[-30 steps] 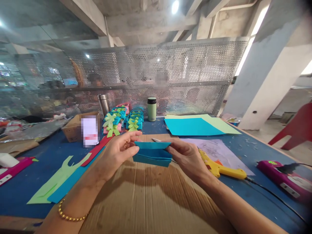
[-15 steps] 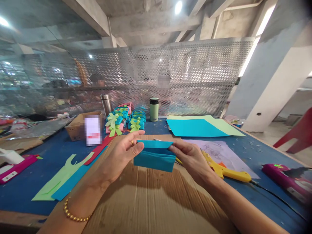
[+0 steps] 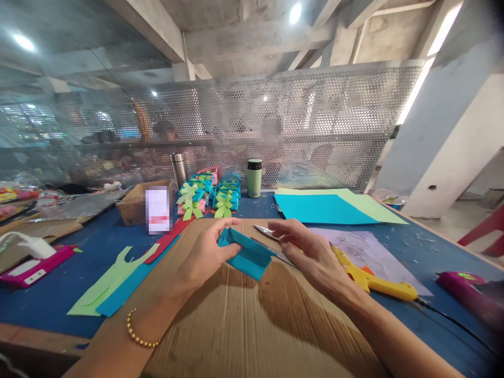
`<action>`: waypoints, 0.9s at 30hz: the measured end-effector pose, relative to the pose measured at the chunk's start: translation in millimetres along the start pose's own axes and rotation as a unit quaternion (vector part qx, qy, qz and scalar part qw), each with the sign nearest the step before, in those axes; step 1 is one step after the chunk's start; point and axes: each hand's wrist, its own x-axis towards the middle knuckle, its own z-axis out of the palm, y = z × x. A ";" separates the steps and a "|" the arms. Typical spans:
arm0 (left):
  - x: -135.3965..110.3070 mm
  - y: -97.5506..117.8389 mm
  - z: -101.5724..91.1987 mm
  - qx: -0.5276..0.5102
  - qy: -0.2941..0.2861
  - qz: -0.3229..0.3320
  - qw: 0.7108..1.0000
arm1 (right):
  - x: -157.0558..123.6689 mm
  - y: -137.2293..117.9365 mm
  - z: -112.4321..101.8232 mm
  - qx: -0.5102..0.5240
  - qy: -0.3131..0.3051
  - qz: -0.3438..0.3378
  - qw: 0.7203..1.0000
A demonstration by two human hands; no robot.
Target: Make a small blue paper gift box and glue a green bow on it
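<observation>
Folded blue piece (image 3: 250,260), above the cardboard sheet (image 3: 236,325). The left hand (image 3: 207,252) pinches its left end; the grip of the right hand (image 3: 315,257) is spread, apart from the piece, near the scissors (image 3: 268,232). The sheet's far edge stops short of the green bottle (image 3: 254,181), whose small mark is illegible; red print on the white card (image 3: 158,207) is blurred.

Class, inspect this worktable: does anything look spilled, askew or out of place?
Yes: small pale scraps litter the blue tabletop at the right, looking untidy beside the lavender sheet. The folded blue piece slants in the left hand, probably just from handling.
</observation>
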 end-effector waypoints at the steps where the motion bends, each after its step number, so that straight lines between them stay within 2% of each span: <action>1: -1.1 -0.5 1.5 0.025 -0.007 0.007 1.000 | -1.4 1.4 2.0 -0.032 -0.008 -0.025 0.999; 7: -7.5 -5.8 9.1 0.055 -0.079 0.025 0.995 | -7.5 11.5 18.7 -0.173 -0.074 -0.127 0.974; 10: -8.5 -5.3 8.9 0.007 -0.120 0.030 0.992 | -8.0 7.7 22.0 -0.226 -0.091 -0.158 0.957; 13: -7.8 -4.2 8.8 -0.036 -0.141 0.025 0.989 | -7.9 1.5 22.3 -0.216 -0.091 -0.183 0.955; 16: -6.2 -5.1 10.3 -0.088 -0.131 0.002 0.987 | -7.3 -0.1 21.2 -0.169 -0.068 -0.155 0.971; 19: -4.8 -7.7 12.5 -0.150 -0.159 -0.038 0.975 | -6.1 2.2 20.1 -0.132 -0.053 -0.105 0.984; 21: -4.1 -10.1 13.6 -0.164 -0.167 -0.065 0.970 | -4.8 2.7 19.3 -0.113 -0.054 -0.081 0.989; 23: -3.3 -12.6 14.3 -0.169 -0.150 -0.080 0.971 | -2.0 0.7 17.8 -0.096 -0.053 -0.065 0.992; 27: -1.7 -14.6 13.2 -0.179 -0.124 -0.048 0.975 | 9.6 -8.9 10.1 -0.090 -0.066 -0.063 0.992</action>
